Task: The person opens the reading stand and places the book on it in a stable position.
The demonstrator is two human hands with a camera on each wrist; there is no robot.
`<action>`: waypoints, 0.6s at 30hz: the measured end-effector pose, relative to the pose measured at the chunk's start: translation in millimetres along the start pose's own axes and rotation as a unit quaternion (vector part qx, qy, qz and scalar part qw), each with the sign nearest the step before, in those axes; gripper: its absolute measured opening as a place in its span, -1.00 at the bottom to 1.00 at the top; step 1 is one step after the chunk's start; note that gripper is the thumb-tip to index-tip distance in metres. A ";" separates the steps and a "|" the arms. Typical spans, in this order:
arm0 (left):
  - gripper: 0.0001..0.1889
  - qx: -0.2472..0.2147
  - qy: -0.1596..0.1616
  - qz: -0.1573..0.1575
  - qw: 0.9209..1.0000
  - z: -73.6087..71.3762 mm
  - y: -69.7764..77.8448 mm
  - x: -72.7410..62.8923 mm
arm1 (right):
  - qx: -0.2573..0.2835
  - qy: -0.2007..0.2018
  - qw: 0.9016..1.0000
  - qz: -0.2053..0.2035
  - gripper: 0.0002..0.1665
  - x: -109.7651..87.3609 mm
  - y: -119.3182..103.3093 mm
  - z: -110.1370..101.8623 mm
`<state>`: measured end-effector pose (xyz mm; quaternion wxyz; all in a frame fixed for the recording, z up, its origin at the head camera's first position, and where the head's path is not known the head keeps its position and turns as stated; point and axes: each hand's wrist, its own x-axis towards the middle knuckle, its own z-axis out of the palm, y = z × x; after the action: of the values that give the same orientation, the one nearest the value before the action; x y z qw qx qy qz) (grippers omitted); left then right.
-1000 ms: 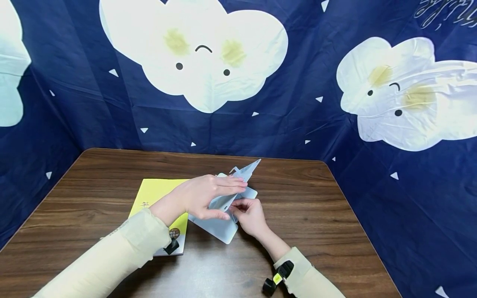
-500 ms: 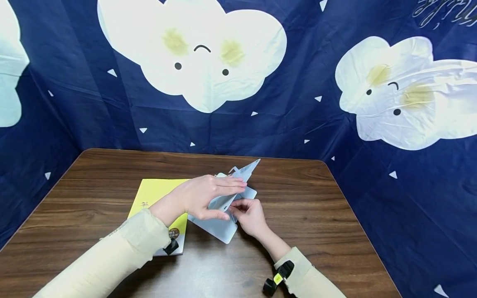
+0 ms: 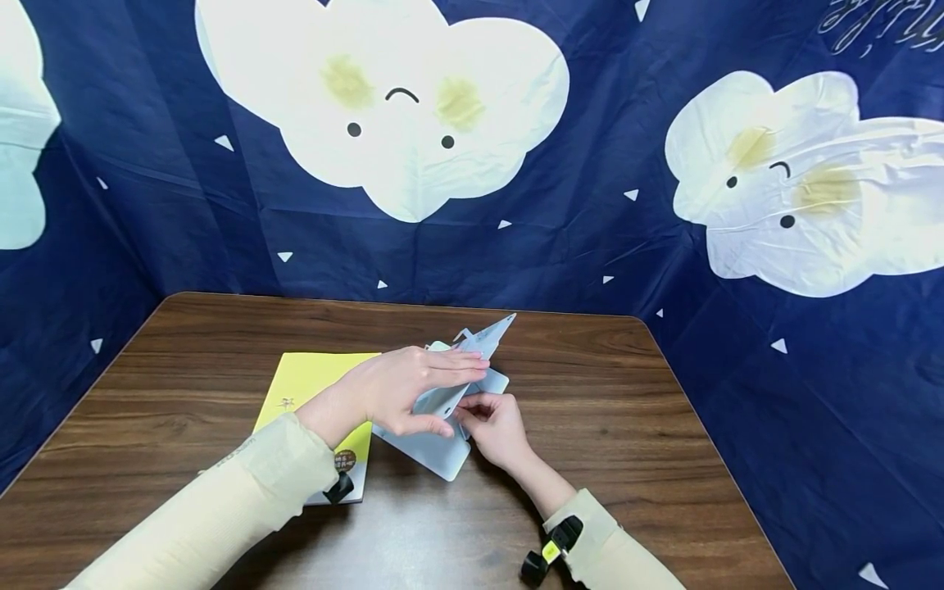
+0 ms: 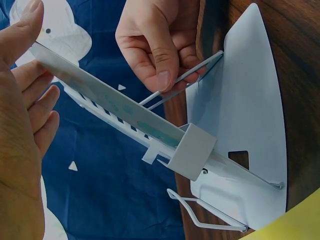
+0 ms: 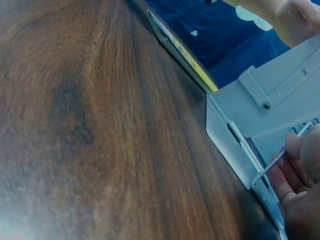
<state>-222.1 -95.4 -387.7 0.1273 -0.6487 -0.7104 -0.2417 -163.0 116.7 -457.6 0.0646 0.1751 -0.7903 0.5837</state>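
A pale blue folding book stand is partly unfolded near the middle of the table. Its panel slants up from a flat base. My left hand reaches over the panel with straight fingers, touching its upper part. With thumb and fingers my right hand pinches the stand's wire prop, between panel and base. In the right wrist view, the prop runs from the base up to those fingers. A second small wire piece sticks up beside the base in the left wrist view.
A yellow and white book lies left of the stand, partly under the left forearm. The brown wooden table extends around both. Behind it hangs a dark blue cloth with white clouds.
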 end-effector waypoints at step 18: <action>-0.15 -0.002 0.023 -0.009 1.000 -1.0 1.8 -3.9 | 0.013 -0.011 1.000 -0.005 -0.95 -1.9 1.1 -7.2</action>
<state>-219.9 -99.2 -388.5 0.1403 -0.6370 -0.7122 -0.2593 -162.3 124.1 -456.9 0.0564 0.1867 -0.7821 0.5918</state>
